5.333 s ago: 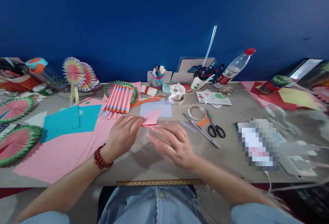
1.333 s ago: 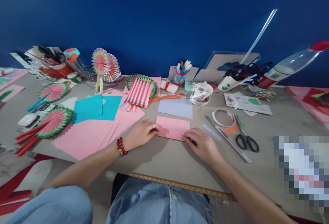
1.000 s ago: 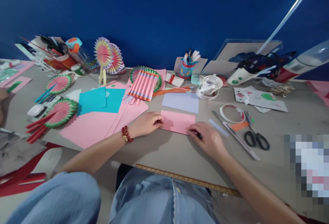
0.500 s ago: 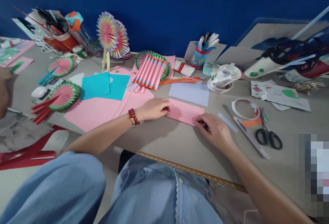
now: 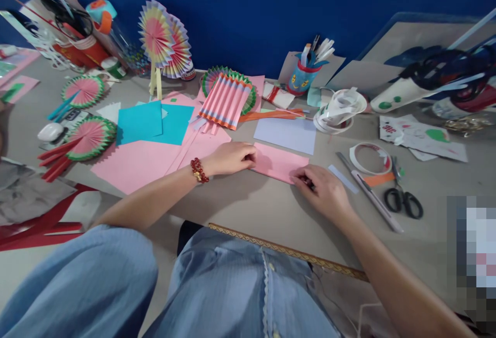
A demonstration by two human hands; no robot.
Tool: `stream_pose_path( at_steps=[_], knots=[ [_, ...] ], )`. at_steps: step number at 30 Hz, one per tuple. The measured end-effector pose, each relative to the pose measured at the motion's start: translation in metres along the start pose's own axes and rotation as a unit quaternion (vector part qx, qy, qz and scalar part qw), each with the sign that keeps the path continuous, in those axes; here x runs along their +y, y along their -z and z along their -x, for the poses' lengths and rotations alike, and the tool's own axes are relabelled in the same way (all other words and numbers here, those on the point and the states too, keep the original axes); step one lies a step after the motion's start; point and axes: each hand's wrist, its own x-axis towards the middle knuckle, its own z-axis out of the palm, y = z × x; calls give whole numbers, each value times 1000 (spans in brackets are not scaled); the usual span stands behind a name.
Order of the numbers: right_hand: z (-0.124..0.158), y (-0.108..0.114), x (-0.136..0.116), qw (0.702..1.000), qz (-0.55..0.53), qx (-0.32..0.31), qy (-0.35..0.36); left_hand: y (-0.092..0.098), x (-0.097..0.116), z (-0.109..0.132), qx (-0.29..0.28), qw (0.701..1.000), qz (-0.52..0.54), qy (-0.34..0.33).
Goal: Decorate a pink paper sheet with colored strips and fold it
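Observation:
A strip of pink paper (image 5: 279, 162) lies on the table between my hands, its near edge folded. At its left end, my left hand (image 5: 232, 158) is closed, thumb and fingers pinching the paper. My right hand (image 5: 323, 188) grips the right end near the front corner, fingers curled; something dark shows in them that I cannot make out. Right of that hand lie a pale lilac strip (image 5: 343, 179), a long grey-pink cutter (image 5: 377, 202) and black-handled scissors (image 5: 403, 201). A lilac sheet (image 5: 285, 135) sits just behind the pink paper.
Pink sheets and blue paper (image 5: 174, 126) lie to the left, with a pleated pink piece (image 5: 225, 101) behind. Paper fans (image 5: 157, 35) stand by the wall. A tape roll (image 5: 371, 158), white ribbon coils (image 5: 341, 110) and a pen cup (image 5: 304, 77) are at the right and back.
The camera view has shifted slightly. Both hands stay at the ends of the pink paper, which has hardly moved.

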Motion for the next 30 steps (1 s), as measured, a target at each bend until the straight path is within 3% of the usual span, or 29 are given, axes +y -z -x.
stream_pose_path(
  at_steps=[20,30],
  knots=[
    [-1,2,-1,1000,-12,-8,-4,-5,2,6,27,999,-25,-29],
    [-8,18,13,987,-134,-87,-27,-6,0,8,25,999,-19,-32]
  ],
)
